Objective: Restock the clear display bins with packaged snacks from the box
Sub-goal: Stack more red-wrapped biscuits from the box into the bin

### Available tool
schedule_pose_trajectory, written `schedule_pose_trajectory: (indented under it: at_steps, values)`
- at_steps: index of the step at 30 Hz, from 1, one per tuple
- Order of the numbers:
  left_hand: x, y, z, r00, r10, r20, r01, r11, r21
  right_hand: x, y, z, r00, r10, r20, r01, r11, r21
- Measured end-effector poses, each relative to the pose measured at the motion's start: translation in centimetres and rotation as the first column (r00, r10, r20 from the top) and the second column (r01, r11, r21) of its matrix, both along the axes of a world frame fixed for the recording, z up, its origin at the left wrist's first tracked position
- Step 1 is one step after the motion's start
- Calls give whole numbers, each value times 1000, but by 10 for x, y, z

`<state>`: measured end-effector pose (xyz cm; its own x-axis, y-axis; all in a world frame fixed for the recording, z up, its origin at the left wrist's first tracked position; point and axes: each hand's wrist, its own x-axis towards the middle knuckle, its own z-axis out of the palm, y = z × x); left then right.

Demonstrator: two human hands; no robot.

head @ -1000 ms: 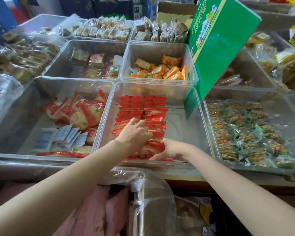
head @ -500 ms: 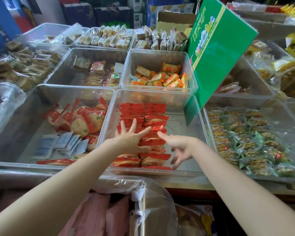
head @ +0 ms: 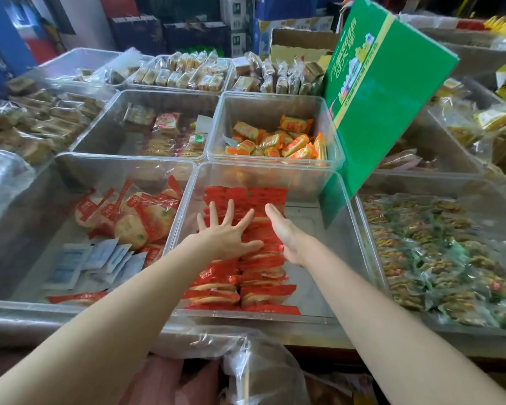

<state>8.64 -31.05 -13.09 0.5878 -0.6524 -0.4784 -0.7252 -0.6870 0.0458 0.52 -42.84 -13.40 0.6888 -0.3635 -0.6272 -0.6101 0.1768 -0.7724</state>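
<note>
Head view: your left hand [head: 227, 232] lies flat, fingers spread, on the red-wrapped snack packs [head: 246, 258] stacked in the front-centre clear bin [head: 360, 238]. Your right hand [head: 284, 229], fingers straight, presses the stack's right edge. Green box [head: 383, 92] leans behind.

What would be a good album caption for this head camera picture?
Left hand spread flat on rows of red snack packs in a clear bin, right hand alongside them.

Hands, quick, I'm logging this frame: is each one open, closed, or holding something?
Left hand: open, fingers spread flat on the red snack packs.
Right hand: open, fingers straight against the packs' right side, holding nothing.
</note>
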Motion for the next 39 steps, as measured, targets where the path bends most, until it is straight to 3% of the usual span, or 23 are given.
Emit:
schedule_pose_trajectory:
  at_steps: [1, 3, 6, 10, 12, 14, 16, 19, 21, 24, 28, 32, 33, 36, 39]
  values:
    - [-2, -1, -4, 1000, -21, 9, 21, 999, 40, 1, -2, -6, 999, 40, 14, -41, 997, 72]
    - [3, -3, -2, 1000, -23, 22, 23, 1000, -12, -1, -22, -11, 999, -30, 17, 27, 985, 168]
    - [17, -10, 4, 997, 48, 64, -35, 982, -187, -2, -44, -13, 981, -193, 0, 192, 978, 76]
    - [17, -17, -10, 997, 49, 53, -46, 998, -52, 23, -24, -15, 995, -23, 98, 17, 998, 64]
    - [16, -16, -9, 999, 47, 22, -46, 997, -69, 17, -21, -4, 993, -14, 118, 6, 998, 68]
    - [15, -8, 4, 1000, 18, 22, -15, 991, -132, -5, -28, 8, 998, -25, 55, 25, 1000, 1]
    - [12, 9, 20, 997, -60, -46, 54, 992, -111, -36, -34, 19, 993, 15, -114, -18, 1000, -25]
    - [5, 36, 31, 965, -143, -218, 152, 988, 22, -67, -21, 28, 909, 263, -324, -269, 963, 25]
    - [-4, 48, 25, 955, -159, -250, 183, 980, 75, -71, -1, 24, 821, 382, -424, -431, 902, -21]
    - [-26, 52, 17, 973, -200, -114, 217, 964, 156, -62, 32, 16, 778, 462, -426, -528, 848, -43]
    - [-26, 54, 28, 976, -210, -58, 216, 970, 110, -62, 28, 25, 814, 420, -402, -455, 890, 9]
    - [-12, 66, 44, 977, -213, -30, 208, 970, -124, -68, 17, 34, 933, 189, -308, -232, 967, -109]
    - [-14, 69, 43, 973, -231, -24, 226, 966, -124, -65, 24, 31, 936, 183, -301, -240, 957, -163]
    - [-22, 68, 28, 963, -268, 12, 268, 963, -1, -54, 49, 11, 893, 244, -380, -410, 789, -457]
    - [-28, 59, 30, 953, -302, -1, 300, 947, 112, -58, 56, 14, 872, 280, -401, -467, 719, -515]
